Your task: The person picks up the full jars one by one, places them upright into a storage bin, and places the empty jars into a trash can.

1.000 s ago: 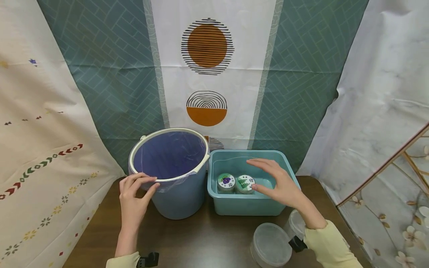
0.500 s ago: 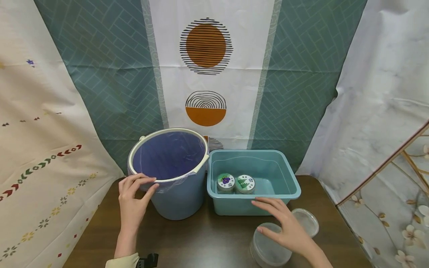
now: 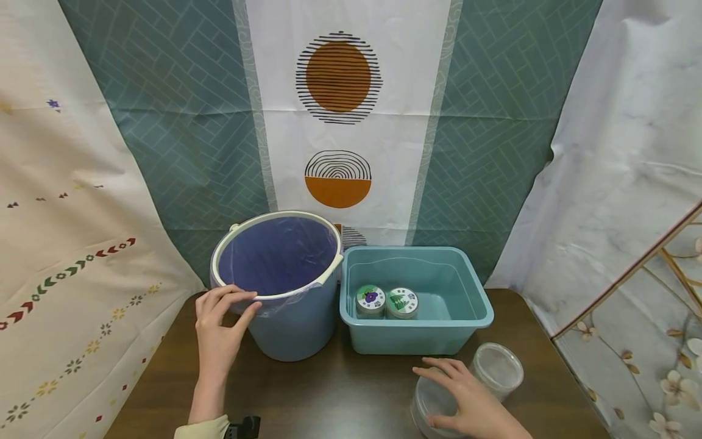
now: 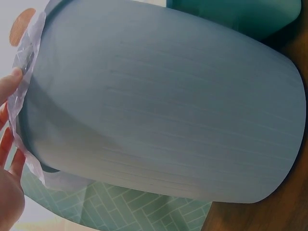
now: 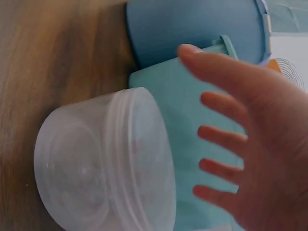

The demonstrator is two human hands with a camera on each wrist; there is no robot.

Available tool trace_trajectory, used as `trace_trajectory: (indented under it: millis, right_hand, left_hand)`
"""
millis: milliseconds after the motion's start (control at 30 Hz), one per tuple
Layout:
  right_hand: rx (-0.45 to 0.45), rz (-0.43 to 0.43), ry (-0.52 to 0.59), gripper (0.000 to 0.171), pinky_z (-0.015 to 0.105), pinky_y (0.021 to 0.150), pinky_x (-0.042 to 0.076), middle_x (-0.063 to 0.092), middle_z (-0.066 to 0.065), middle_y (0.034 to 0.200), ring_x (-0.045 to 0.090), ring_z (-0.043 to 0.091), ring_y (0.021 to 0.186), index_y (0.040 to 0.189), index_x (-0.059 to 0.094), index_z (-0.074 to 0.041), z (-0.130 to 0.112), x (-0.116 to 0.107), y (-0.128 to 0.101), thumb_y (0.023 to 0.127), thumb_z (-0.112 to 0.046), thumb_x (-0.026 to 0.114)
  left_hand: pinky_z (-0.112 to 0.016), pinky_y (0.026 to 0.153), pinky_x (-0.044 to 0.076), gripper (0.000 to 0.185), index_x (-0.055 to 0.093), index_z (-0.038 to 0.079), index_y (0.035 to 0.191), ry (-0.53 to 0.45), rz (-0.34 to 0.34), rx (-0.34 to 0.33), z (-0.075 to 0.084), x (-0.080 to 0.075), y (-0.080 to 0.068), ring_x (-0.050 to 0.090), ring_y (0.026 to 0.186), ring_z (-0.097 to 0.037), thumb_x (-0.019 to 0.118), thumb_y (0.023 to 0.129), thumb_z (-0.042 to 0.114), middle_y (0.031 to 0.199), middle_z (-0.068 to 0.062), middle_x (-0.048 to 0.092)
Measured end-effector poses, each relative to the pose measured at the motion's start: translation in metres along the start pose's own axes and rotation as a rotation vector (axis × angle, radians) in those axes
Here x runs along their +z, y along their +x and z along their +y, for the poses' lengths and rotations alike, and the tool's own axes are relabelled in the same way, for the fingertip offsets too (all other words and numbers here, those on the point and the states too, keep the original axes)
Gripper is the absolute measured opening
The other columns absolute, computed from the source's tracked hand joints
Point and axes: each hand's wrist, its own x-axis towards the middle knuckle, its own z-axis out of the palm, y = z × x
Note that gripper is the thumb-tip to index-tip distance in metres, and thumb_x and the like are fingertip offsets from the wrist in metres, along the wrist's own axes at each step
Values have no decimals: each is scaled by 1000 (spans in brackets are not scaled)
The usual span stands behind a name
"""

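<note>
A blue bin (image 3: pixel 293 332) with a cream rim is lined with a thin clear plastic bag (image 3: pixel 285 300). My left hand (image 3: pixel 216 329) grips its front-left rim, thumb on the bag outside, as the left wrist view shows its thumb (image 4: pixel 10 84) on the liner. Over a larger clear lidded jar (image 3: pixel 429 402) hovers my right hand (image 3: pixel 466 396), its fingers spread and holding nothing. In the right wrist view the jar (image 5: pixel 82 159) stands below and apart from the fingers. Close beside it is a smaller clear lidded jar (image 3: pixel 498 367).
A teal basin (image 3: pixel 406 338) stands right of the bin, holding a tub with a purple-flower label (image 3: pixel 370 297) and one with a green-leaf label (image 3: pixel 403 301). Patterned cloths (image 3: pixel 208 122) hang behind and beside the dark wooden table (image 3: pixel 345 390).
My right hand has come back from above the basin toward the front, down over the larger jar. My left hand has stayed on the bin's rim.
</note>
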Motion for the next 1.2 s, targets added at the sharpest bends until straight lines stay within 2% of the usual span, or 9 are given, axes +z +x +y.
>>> trace_trajectory:
  millis: [233,367,500,600,733,867,1033,1200]
  right_hand:
    - [-2,-102,-44,94,46,84,52,50,6,147,50,31,124,146,44,-37,8,9,-3,64,-52,86]
    - [46,-149,-26,95,56,88,50,48,11,149,47,37,129,146,45,-36,9,9,-2,62,-51,88]
    - [104,-209,19,99,64,86,47,44,18,150,44,45,130,146,45,-36,7,7,-1,59,-44,92]
    - [112,-231,8,104,60,79,50,44,19,149,45,46,125,145,45,-35,5,6,0,53,-39,94]
    - [84,-227,-55,106,50,72,52,47,14,142,48,39,116,143,47,-34,5,5,3,49,-37,96]
    - [90,-235,-83,105,48,70,51,48,10,138,49,35,109,142,47,-36,6,6,5,49,-40,95]
    - [122,-236,-87,106,48,68,51,48,13,140,53,36,102,144,46,-39,4,9,3,50,-50,93]
    - [166,-274,-31,106,58,72,50,45,19,146,53,48,108,149,39,-42,2,10,0,57,-60,88]
  left_hand:
    - [-22,98,26,30,78,9,92,-5,2,9,0,0,0,39,112,1,87,66,-3,101,-12,63]
    - [-22,99,26,29,78,9,93,-7,-2,5,1,1,1,39,113,0,87,67,-2,102,-11,64]
    - [-23,98,26,28,78,9,93,-14,-4,-14,1,1,2,40,112,0,86,69,-2,102,-12,64]
    - [-23,97,26,27,78,8,92,-15,0,-23,3,0,1,40,111,-1,86,69,-2,101,-13,64]
    - [-23,98,26,27,78,8,92,-25,7,-21,6,0,2,40,111,-1,86,68,-2,102,-13,64]
    - [-23,97,26,30,78,10,92,-40,19,0,7,2,3,40,111,-2,87,66,-4,101,-11,65]
    - [-23,97,26,29,78,9,92,-37,12,-8,6,1,2,40,111,-1,86,68,-3,101,-12,65]
    - [-23,98,26,27,78,9,92,-30,3,-22,3,0,1,40,110,-1,86,69,-3,101,-14,64]
